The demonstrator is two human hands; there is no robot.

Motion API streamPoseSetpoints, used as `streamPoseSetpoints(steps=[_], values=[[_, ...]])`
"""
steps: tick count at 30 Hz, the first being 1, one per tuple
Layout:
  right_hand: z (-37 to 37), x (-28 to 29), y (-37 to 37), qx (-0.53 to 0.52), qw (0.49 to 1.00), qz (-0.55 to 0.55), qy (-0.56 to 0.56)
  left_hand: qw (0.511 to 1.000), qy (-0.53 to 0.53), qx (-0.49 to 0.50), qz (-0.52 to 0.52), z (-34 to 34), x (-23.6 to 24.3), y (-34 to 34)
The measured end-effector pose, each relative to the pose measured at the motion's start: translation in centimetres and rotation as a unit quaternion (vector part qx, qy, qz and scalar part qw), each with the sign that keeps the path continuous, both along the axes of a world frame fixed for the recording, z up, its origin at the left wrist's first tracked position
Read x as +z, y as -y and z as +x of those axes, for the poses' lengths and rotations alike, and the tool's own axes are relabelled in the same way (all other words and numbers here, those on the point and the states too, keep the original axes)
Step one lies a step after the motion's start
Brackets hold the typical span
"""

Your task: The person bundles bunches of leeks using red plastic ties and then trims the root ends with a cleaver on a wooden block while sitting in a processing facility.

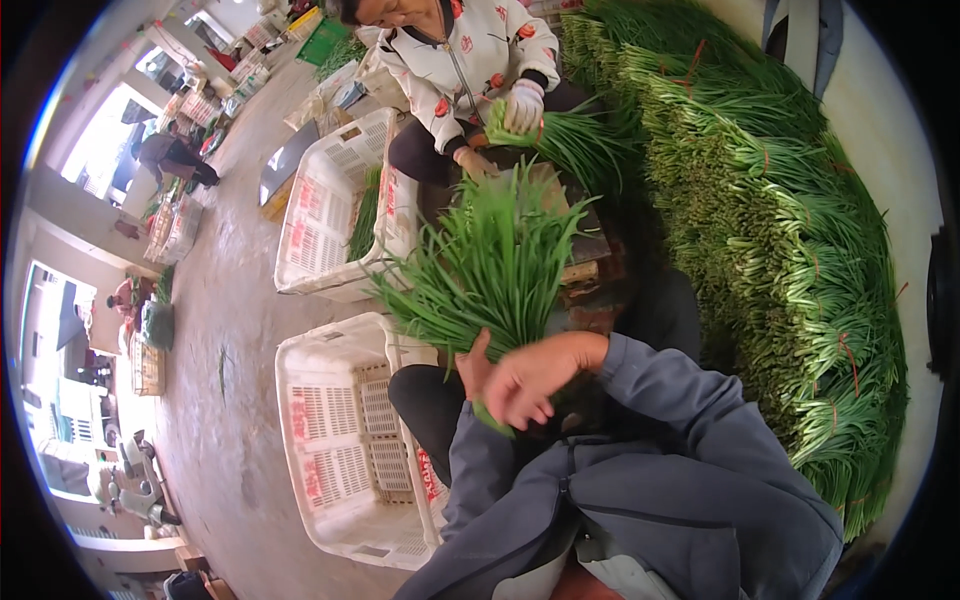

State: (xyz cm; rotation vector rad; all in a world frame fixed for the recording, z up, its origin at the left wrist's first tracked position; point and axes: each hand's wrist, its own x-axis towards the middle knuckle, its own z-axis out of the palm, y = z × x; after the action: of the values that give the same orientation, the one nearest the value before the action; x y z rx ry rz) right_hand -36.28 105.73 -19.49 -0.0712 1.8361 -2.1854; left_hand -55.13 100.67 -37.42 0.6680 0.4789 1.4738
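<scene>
In front of my lap, a loose bunch of long green chives (490, 265) fans out upward and away from me. My left hand (473, 366) grips it low down, its thumb showing along the leaves. Crossing just in front comes my right hand (540, 378), smeared by motion, beside the lower end of the bunch; whether its fingers hold anything cannot be made out. Part of the stem end pokes out below the hands. Across from me, a co-worker's gloved hand (524, 105) rests on another bunch of chives (575, 140).
At my left stands a white plastic crate (300, 440) with slotted walls. Beyond it, a second white crate (300, 235) has some chives inside. A tall stack of tied chive bunches (760, 260) runs along the right wall. Other people and crates are farther off at left.
</scene>
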Motion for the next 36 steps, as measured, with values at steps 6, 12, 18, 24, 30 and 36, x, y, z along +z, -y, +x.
streamPoseSetpoints(steps=[6, 12, 18, 24, 30, 36], values=[[3.8, 2.2, -4.4, -0.62, 0.764, 0.142, -0.106, 0.95, -0.043, 0.271, -0.148, 2.2, 1.8, -0.4], [5.7, 4.3, -11.0, -0.605, 0.503, 0.564, -0.249, 0.95, -0.055, 0.28, -0.126, 4.0, 4.4, 0.0], [6.0, 2.1, -11.1, -0.465, 0.555, 0.688, -0.055, 0.953, -0.059, 0.262, -0.141, 4.2, 4.4, 0.8], [6.9, 3.3, -10.8, -0.651, 0.631, 0.405, -0.117, 0.956, -0.049, 0.264, -0.121, 5.0, 4.8, 0.8], [7.6, 5.2, -6.7, -0.589, 0.782, 0.202, -0.03, 0.957, -0.037, 0.262, -0.115, 4.8, 4.6, 1.0], [6.3, 2.3, -6.4, -0.55, 0.751, 0.366, -0.006, 0.954, -0.043, 0.264, -0.136, 5.1, 4.5, 0.8]])
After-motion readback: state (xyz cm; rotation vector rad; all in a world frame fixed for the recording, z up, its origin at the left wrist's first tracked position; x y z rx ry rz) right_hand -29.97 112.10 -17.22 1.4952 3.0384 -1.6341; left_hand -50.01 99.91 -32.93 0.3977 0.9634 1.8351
